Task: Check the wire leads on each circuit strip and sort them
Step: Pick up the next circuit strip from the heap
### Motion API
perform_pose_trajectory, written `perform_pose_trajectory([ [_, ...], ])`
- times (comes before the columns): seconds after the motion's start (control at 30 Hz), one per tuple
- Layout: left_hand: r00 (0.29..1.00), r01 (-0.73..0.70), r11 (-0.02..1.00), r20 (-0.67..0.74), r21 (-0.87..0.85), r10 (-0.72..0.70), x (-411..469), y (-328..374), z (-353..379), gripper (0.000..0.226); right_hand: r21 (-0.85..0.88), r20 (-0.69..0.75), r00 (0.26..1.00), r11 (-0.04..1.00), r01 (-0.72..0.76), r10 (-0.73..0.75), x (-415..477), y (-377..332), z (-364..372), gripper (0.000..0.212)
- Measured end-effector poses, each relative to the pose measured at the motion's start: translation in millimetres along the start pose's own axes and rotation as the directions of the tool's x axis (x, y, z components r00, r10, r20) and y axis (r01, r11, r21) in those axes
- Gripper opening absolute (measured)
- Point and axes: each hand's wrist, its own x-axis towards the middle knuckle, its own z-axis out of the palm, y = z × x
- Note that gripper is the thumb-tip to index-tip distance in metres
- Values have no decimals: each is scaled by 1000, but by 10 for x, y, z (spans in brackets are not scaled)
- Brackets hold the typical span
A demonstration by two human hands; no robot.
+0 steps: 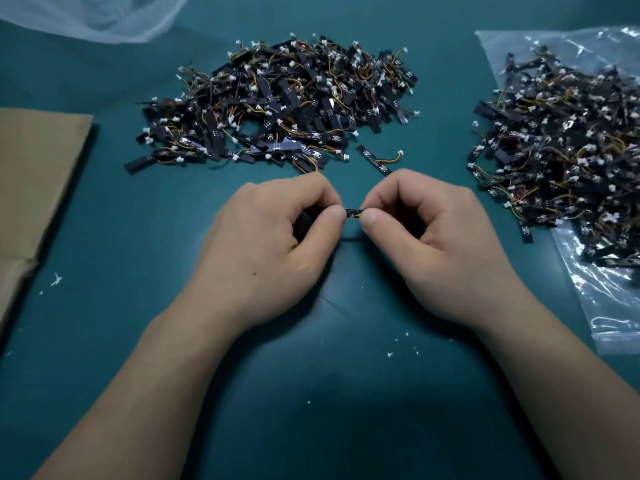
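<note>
It looked like an electronics workshop bench for hand sorting. A desk under a dark teal mat (121,237) carried a loose heap of short black circuit strips (277,105) with coloured wire leads and white plug connectors at its far middle, and a second heap of the same strips (561,150) on a clear plastic bag (609,306) at the right edge. A flat brown cardboard sheet (38,185) lay at the left edge, with white mesh packing (97,15) at the far left corner. Near the front edge a bare left hand (273,247) and right hand (433,244) pinched a single black strip (354,213) between them.
</note>
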Motion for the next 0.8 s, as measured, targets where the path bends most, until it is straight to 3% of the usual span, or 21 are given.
perform_pose_trajectory([
  [0.37, 1000, 0, 1000, 24, 5, 0, 3, -2, -5, 19, 38, -26, 1000, 999, 13, -12, 2, 27, 11, 9],
  [0.53, 999, 24, 1000, -38, 0, -24, -2, -13, 15, 18, 213, -106, 994, 977, -7, 30, 37, 65, 17, 20],
  [0.63, 998, 36, 999, -54, -6, -36, -4, -9, 21, 18, 183, -78, 997, 983, -5, 20, 25, 79, 22, 25],
  [0.7, 998, 33, 999, -54, -2, -33, -1, -11, 19, 18, 159, -38, 999, 987, 2, 4, 9, 68, 33, 20],
  [0.8, 998, 34, 999, -53, -1, -34, 1, 0, 16, 18, 154, -100, 995, 988, 29, -14, 3, 52, 34, 8],
])
